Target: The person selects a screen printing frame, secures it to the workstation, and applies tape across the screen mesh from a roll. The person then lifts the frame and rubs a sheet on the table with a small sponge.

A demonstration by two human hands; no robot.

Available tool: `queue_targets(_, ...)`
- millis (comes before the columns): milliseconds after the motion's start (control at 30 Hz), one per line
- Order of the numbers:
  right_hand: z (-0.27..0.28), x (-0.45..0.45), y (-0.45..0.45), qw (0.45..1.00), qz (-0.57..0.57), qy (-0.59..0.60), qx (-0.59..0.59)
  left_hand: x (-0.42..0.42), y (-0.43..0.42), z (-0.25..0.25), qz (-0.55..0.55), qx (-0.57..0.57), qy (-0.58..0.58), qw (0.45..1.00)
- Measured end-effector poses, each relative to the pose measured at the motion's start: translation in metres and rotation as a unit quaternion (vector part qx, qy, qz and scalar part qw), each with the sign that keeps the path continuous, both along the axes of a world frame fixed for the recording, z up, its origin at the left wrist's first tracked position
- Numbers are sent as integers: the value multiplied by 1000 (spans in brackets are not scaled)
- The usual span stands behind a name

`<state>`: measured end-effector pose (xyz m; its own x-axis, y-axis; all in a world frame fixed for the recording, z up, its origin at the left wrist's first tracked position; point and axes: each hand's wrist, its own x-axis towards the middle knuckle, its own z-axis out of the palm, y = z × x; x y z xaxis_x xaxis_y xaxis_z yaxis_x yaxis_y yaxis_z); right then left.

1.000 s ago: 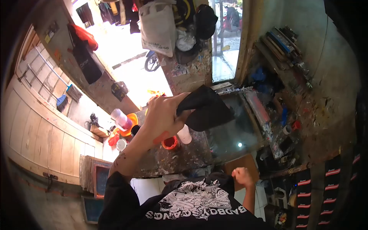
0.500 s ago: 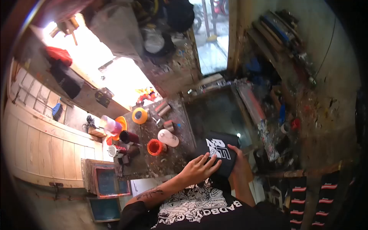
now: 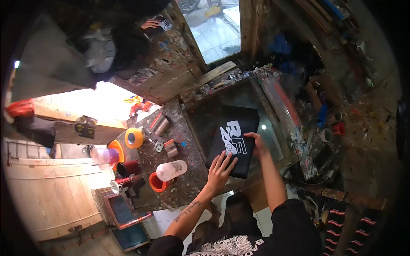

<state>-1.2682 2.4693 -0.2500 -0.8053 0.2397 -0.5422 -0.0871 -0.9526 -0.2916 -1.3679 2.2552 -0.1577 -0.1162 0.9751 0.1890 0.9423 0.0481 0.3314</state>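
A flat black bundle (image 3: 240,123) with white block lettering, perhaps stacked sheets or a folded bag, lies over the glass-topped frame in front of me. My left hand (image 3: 220,170) rests on its lower left part, fingers stretched flat across the surface near the print. Along the right edge, my right hand (image 3: 258,145) grips the bundle, thumb on top and the other fingers partly hidden beneath. Left of it, a white bottle (image 3: 171,170) leans over an orange-red tub (image 3: 157,182) on the paint-stained table (image 3: 188,192).
Tape rolls (image 3: 134,138), metal pieces (image 3: 160,124) and dark cans (image 3: 128,169) stand on the left. Framed screens (image 3: 128,209) lean below them. A clear red-edged strip (image 3: 279,100) borders the glass on the right. Another hand (image 3: 151,23) shows at the top.
The view has tilted and shifted. The black bundle has moved forward, farther from my body and over the glass, with both hands moving along with it.
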Motion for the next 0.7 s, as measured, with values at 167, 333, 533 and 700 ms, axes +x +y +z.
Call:
queue_targets(167,-67,-4,18,993,79,-90,19,10,2,-83,50,1,-63,997)
queue_targets(333,-39,-23,26,978,161,-112,64,22,3,-72,118,21,-89,989)
queue_targets(533,-47,-42,-17,959,266,-83,41,34,-40,-59,205,-6,-126,971)
queue_targets(700,-39,14,-117,970,213,-116,10,55,-132,-42,167,-47,-136,975)
